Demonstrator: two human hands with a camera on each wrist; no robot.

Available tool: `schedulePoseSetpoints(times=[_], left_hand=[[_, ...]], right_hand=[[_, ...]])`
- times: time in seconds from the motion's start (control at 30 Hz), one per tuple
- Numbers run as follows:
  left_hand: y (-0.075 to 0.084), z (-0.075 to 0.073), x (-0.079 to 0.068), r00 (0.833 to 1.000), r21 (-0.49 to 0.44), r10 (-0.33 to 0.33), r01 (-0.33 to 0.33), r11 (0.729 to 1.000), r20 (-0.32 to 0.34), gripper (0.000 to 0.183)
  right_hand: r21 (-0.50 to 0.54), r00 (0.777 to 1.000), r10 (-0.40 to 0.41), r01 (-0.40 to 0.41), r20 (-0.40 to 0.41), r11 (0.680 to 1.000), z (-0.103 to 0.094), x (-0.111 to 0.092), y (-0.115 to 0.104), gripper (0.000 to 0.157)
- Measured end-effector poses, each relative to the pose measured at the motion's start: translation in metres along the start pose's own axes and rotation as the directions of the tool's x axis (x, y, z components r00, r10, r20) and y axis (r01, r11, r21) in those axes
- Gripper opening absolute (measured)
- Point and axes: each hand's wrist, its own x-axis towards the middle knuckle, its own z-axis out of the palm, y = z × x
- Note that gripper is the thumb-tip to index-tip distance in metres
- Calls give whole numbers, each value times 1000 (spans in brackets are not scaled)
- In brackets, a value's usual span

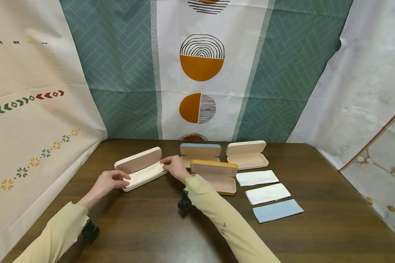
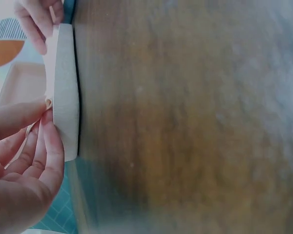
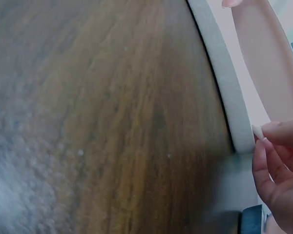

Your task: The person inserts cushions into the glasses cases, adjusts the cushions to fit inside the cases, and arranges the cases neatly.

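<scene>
Carefully, you held a pale cloth [image 1: 145, 174] by its two ends inside the open white case [image 1: 148, 181] at the left of the wooden surface [image 1: 135, 226]. Your left hand [image 1: 106, 182] pinched the cloth's left end between thumb and fingers; your right hand [image 1: 177, 168] pinched its right end. The cloth lay along the lower half, in front of the raised lid [image 1: 136, 162]. Laying it neatly seemed to call for light, even tension, with both corners brought inside the rim before either pinch was loosened. Letting go of one end at a time would likely have guarded against creases, and a gentle touch against nudging the case. Three folded cloths, including a blue one [image 1: 278, 210], lay well apart to your right.
</scene>
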Motion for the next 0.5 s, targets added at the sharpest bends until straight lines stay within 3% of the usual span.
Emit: schedulePoseSetpoints(times=[0.3, 0.5], left_hand=[[-2, -3, 1, 1000, 28, 3, -4, 1000, 17, 24], [1, -3, 0, 999, 129, 41, -40, 991, -3, 20]], right_hand=[[-28, 1000, 8, -8, 25, 1000, 3, 0, -1, 20], [-115, 1000, -23, 25, 15, 993, 7, 0, 1, 19]])
